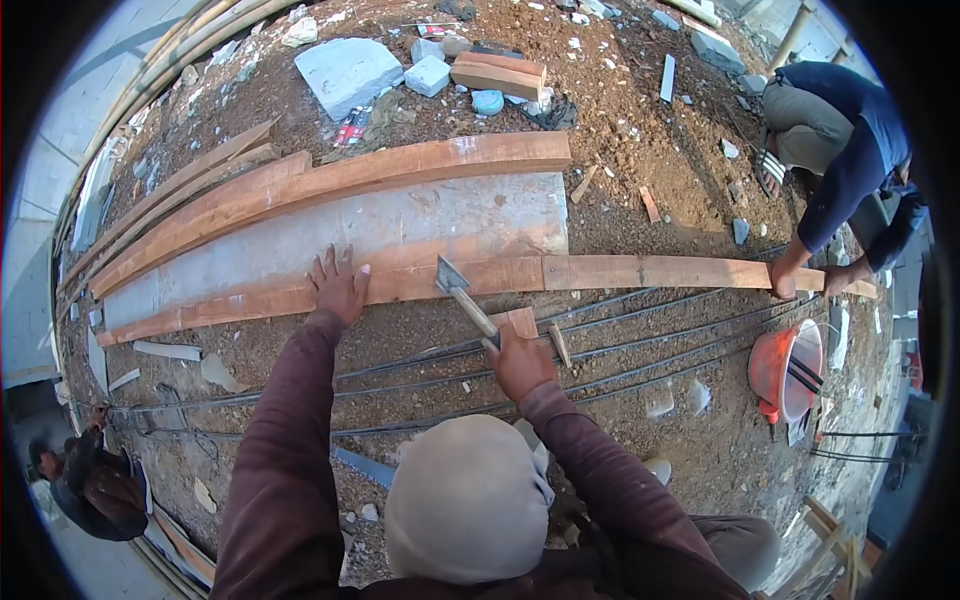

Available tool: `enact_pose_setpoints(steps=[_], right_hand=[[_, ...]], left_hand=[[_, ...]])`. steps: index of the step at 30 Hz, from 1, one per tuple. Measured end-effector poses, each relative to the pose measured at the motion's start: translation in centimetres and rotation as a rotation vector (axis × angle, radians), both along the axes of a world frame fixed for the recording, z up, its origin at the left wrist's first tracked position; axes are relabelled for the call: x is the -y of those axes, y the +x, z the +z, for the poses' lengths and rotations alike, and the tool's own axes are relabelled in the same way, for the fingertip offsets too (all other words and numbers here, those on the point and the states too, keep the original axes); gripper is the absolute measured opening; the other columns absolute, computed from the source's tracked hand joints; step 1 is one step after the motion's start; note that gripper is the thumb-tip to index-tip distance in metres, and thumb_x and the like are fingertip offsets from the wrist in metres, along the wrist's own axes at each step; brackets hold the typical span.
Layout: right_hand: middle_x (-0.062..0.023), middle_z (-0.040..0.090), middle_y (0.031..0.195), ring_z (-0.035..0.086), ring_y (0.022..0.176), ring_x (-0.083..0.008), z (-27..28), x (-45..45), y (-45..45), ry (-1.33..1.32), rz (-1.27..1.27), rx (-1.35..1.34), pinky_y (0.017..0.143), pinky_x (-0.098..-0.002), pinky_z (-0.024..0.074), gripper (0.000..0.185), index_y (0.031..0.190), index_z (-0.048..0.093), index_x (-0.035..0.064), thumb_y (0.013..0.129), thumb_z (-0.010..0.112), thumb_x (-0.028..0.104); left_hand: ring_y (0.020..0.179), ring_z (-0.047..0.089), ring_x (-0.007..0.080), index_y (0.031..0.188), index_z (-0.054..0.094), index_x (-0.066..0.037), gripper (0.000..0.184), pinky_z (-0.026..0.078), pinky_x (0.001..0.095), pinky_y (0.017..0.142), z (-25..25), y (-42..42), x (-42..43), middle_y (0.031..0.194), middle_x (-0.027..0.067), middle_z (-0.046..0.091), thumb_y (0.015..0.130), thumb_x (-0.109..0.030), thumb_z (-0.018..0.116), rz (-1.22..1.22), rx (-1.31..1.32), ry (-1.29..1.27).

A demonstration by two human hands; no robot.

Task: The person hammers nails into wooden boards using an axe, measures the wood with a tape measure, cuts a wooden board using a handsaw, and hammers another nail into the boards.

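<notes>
My left hand (340,287) lies with fingers spread on the near wooden beam (220,312), at the edge of a grey panel (400,215). In my right hand (523,362) is the wooden handle of a hammer (471,306), its metal head over the near beam. A small wood block (518,321) and a thin wood stick (560,345) lie beside that hand. From the beam's right end a narrower plank (655,272) runs on to the right. A second long beam (340,182) borders the panel's far side.
At right a crouching co-worker (850,150) has both hands on the plank's far end. Long steel bars (640,340) cross the ground. An orange bucket (775,370) stands at right, a saw (362,467) lies below, and another person (95,480) is at left. Rubble (350,75) lies beyond.
</notes>
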State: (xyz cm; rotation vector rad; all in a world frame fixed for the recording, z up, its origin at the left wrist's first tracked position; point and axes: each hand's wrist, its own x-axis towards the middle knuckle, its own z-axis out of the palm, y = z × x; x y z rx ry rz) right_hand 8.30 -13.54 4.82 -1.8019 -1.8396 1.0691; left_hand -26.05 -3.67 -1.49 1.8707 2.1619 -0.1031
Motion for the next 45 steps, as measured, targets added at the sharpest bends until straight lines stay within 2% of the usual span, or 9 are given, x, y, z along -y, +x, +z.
enact_pose_setpoints(steps=[6, 14, 15, 19, 24, 31, 35, 38, 45], right_hand=[[-0.0208, 0.072, 0.092, 0.07, 0.088, -0.0421, 6.6, -2.4, 6.2, -0.12, 0.309, 0.228, 0.08, -0.0542, 0.0539, 0.034, 0.11, 0.058, 0.0069, 0.098, 0.061, 0.038], [-0.0166, 0.074, 0.093, 0.073, 0.087, -0.0356, 13.9, 3.6, 32.8, -0.304, 0.542, 0.8, 0.079, -0.0489, 0.0579, 0.038, 0.109, 0.068, 0.0105, 0.092, 0.066, 0.044], [-0.0165, 0.074, 0.094, 0.073, 0.088, -0.0361, 13.9, 6.3, 35.7, -0.345, 0.461, 0.802, 0.08, -0.0492, 0.0577, 0.038, 0.109, 0.068, 0.0105, 0.091, 0.066, 0.044], [-0.0164, 0.074, 0.097, 0.072, 0.092, -0.0377, 9.8, 16.3, 42.7, -0.433, 0.11, 0.67, 0.083, -0.0507, 0.0562, 0.042, 0.109, 0.069, 0.0108, 0.09, 0.066, 0.048], [-0.0162, 0.072, 0.105, 0.069, 0.1, -0.0381, 0.3, 25.8, 44.2, -0.392, -0.276, 0.409, 0.089, -0.0494, 0.0539, 0.04, 0.107, 0.07, 0.0096, 0.092, 0.066, 0.046], [-0.0137, 0.068, 0.084, 0.068, 0.085, -0.038, 8.5, 17.8, 54.4, 0.171, -0.755, 0.343, 0.077, -0.0468, 0.0542, 0.021, 0.09, 0.069, 0.0055, 0.089, 0.071, 0.026], [-0.0165, 0.076, 0.098, 0.073, 0.097, -0.0352, 4.4, 10.9, 63.6, -0.262, -0.789, 0.671, 0.085, -0.0421, 0.058, 0.015, 0.093, 0.076, 0.0046, 0.086, 0.065, 0.011], [-0.0183, 0.075, 0.109, 0.072, 0.106, -0.0333, 0.6, 8.6, 66.0, -0.491, -0.747, 0.601, 0.089, -0.0411, 0.0582, 0.025, 0.105, 0.077, 0.0031, 0.089, 0.059, 0.01], [-0.0203, 0.073, 0.117, 0.071, 0.111, -0.0343, -2.7, 8.2, 64.8, -0.437, -0.966, 0.52, 0.095, -0.0429, 0.056, 0.029, 0.112, 0.076, 0.0043, 0.095, 0.055, 0.014]], left_hand=[[0.152, 0.011, 0.0512, 0.159, 0.034, -0.02, 0.067, 0.007, 0.0673, 0.12, -0.7, -0.4, -0.4, 0.167, 0.0201, 0.019, 0.104, -0.058, 0.038, -0.019, -0.003, 0.006], [0.153, 0.013, 0.0479, 0.158, 0.036, -0.023, 0.067, 0.012, 0.0652, 0.121, -2.9, -3.7, -2.4, 0.167, 0.0196, 0.021, 0.103, -0.061, 0.035, -0.018, -0.117, -0.167], [0.152, 0.016, 0.0482, 0.158, 0.035, -0.023, 0.066, 0.014, 0.0659, 0.12, -8.5, -9.3, -4.4, 0.166, 0.021, 0.022, 0.103, -0.06, 0.038, -0.212, -0.239, -0.165], [0.144, 0.035, 0.0454, 0.147, 0.047, 0.002, 0.068, 0.03, 0.0506, 0.119, -3.0, -3.5, -4.9, 0.154, 0.0327, 0.038, 0.103, -0.05, 0.048, -0.112, -0.148, 0.017], [0.141, 0.038, 0.0466, 0.139, 0.053, 0.007, 0.056, 0.033, 0.0493, 0.117, 1.4, 7.6, -8.1, 0.148, 0.0354, 0.042, 0.102, -0.035, 0.057, -0.385, -0.004, 0.097], [0.13, 0.055, 0.037, 0.133, 0.056, 0.009, 0.046, 0.04, 0.0438, 0.112, 11.6, 30.2, -8.2, 0.138, 0.0265, 0.057, 0.101, -0.022, 0.063, -0.61, 0.366, -0.167], [0.124, 0.059, 0.038, 0.13, 0.059, 0.008, 0.044, 0.044, 0.0436, 0.108, 15.9, 40.7, -5.4, 0.128, 0.027, 0.062, 0.097, -0.02, 0.067, -0.817, 0.392, -0.189], [0.121, 0.061, 0.0395, 0.127, 0.06, 0.008, 0.045, 0.046, 0.0438, 0.106, 20.9, 47.5, -1.6, 0.125, 0.0276, 0.063, 0.093, -0.019, 0.07, -0.991, 0.341, -0.238], [0.117, 0.062, 0.0434, 0.128, 0.061, 0.006, 0.048, 0.048, 0.0442, 0.102, 24.2, 51.0, 3.8, 0.124, 0.0275, 0.064, 0.089, -0.019, 0.074, -1.041, 0.393, -0.404]])
